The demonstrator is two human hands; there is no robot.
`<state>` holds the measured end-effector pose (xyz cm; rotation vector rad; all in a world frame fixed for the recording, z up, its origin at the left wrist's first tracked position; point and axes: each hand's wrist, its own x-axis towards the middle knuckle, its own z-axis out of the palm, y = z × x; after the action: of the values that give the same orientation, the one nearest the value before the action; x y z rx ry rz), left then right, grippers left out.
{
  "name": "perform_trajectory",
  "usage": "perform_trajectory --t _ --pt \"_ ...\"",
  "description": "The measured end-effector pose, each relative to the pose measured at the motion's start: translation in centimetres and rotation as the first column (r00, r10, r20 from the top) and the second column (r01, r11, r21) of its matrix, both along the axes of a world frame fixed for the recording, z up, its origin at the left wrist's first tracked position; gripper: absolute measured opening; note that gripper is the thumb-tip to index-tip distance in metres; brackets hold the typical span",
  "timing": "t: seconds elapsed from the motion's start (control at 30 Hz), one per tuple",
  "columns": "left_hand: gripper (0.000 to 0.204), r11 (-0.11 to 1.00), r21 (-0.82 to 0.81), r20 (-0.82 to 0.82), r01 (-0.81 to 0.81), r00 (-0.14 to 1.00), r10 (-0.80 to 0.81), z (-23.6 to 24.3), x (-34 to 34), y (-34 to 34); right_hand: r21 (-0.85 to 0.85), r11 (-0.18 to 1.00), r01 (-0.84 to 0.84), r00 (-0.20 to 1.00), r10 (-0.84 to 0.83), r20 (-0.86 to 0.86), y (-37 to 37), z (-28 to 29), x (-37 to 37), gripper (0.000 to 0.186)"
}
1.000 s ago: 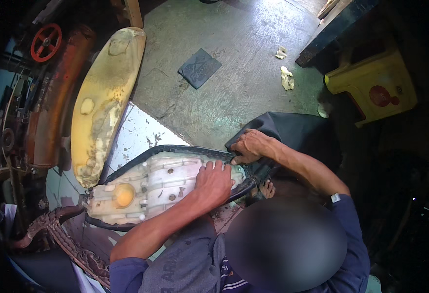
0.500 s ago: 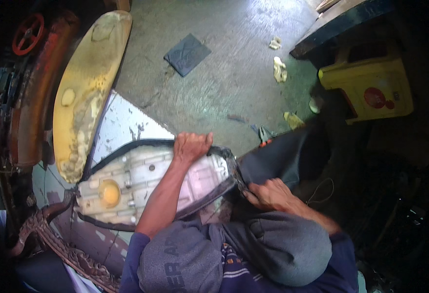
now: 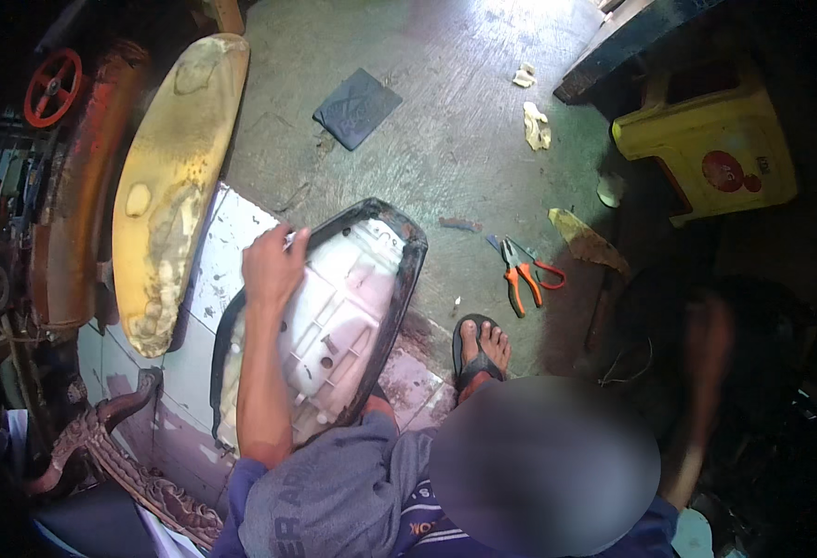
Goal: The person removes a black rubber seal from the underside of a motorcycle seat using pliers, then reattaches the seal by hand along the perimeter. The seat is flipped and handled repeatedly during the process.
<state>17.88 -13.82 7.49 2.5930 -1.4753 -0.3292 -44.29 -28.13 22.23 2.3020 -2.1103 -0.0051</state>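
Observation:
A motorcycle seat (image 3: 334,325) lies underside up before me, its whitish plastic base ringed by a black edge. My left hand (image 3: 273,265) is closed over the far-left rim of this seat, and its forearm crosses part of the base. Out at the right, in deep shadow, my right hand (image 3: 710,339) is smeared by motion. Its fingers, and anything in them, cannot be made out. Pliers with orange handles (image 3: 522,279) lie on the floor right of the seat, over a tool with a red handle (image 3: 552,273).
Yellow seat foam (image 3: 171,177) leans at the left beside a rusty machine with a red handwheel (image 3: 53,88). A dark square pad (image 3: 357,107) and foam scraps (image 3: 537,127) lie on the floor. A yellow plastic stool (image 3: 724,153) stands at the right; my sandaled foot (image 3: 483,352) is near the pliers.
My right hand has left the seat's edge and moved far right. The black sheet beside the seat no longer shows there, uncovering the pliers and my foot. The seat has turned, its right end swinging away.

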Motion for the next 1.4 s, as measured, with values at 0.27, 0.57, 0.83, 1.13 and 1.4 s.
perform_trajectory --t 0.27,0.57,0.83,1.13,1.4 --pt "0.036 0.976 -0.109 0.003 -0.190 0.981 0.192 5.3 4.4 10.8 0.353 0.851 -0.389 0.806 0.129 0.577 3.9 -19.2 17.3 0.032" --pt "0.041 0.998 0.045 -0.545 0.048 0.838 -0.016 1.2 -13.6 4.3 0.393 0.813 -0.429 0.809 0.152 0.568 3.9 -19.7 21.5 0.032" --pt "0.048 0.955 0.298 -0.521 -0.019 0.835 0.179 -1.0 -14.5 1.8 0.453 0.837 -0.308 0.816 -0.013 0.579 6.5 -20.3 18.7 0.035" --pt "0.041 0.958 0.269 -0.372 0.104 0.928 0.003 -2.7 -14.6 1.2 0.451 0.751 -0.483 0.759 0.102 0.643 5.8 -20.5 22.7 0.032" --pt "0.035 0.999 -0.030 -0.371 0.025 0.928 -0.035 -4.4 -14.9 2.7 0.438 0.676 -0.593 0.636 0.060 0.769 6.2 -19.4 27.0 0.032"
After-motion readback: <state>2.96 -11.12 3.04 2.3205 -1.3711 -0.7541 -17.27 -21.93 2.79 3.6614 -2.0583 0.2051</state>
